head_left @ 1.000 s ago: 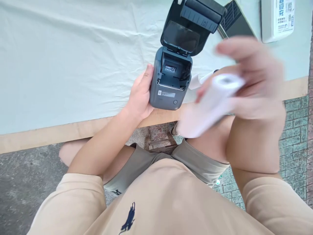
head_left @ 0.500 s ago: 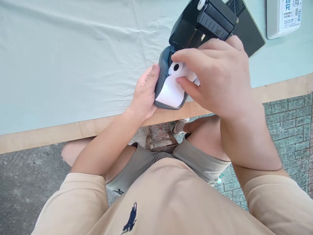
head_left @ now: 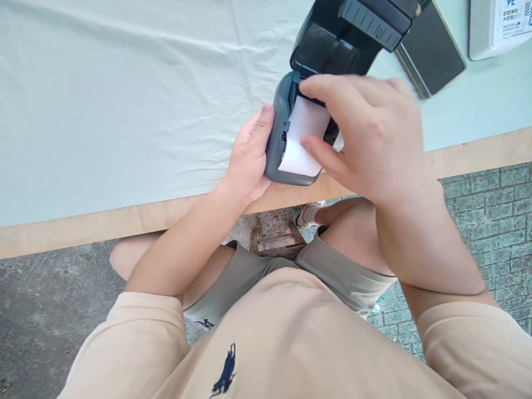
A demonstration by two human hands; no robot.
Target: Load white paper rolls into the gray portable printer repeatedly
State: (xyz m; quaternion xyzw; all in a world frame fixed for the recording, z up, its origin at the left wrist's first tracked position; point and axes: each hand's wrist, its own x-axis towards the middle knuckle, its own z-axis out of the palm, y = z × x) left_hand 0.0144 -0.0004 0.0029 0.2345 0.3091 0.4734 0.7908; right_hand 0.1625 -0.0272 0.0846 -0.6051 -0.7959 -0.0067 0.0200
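Note:
My left hand (head_left: 251, 152) is closed around the left side of a small dark grey printer (head_left: 276, 158), its thumb along the upper edge. The printer's black lid (head_left: 328, 47) is swung open away from me. White roll paper (head_left: 305, 130) lies in the compartment, its loose end reaching the front edge. Over it is my right hand (head_left: 369, 124), thumb and index finger spread apart. Its thumb tip touches or hovers just over the paper, and the index fingertip is by the hinge. My right hand hides the right part of the compartment; its other fingers are curled out of sight.
A pale cloth (head_left: 124, 111) covers the table, with a bare wooden front edge (head_left: 477, 148). Beyond my right hand lie a dark flat rectangular object (head_left: 436, 52) and a white case with a printed label (head_left: 484, 30). A wooden stool (head_left: 278, 242) shows below.
The paper roll, its round end visible between my right fingers before, now sits lower in the printer. The paper strip lies straighter. My left hand keeps its hold, and the view has shifted slightly.

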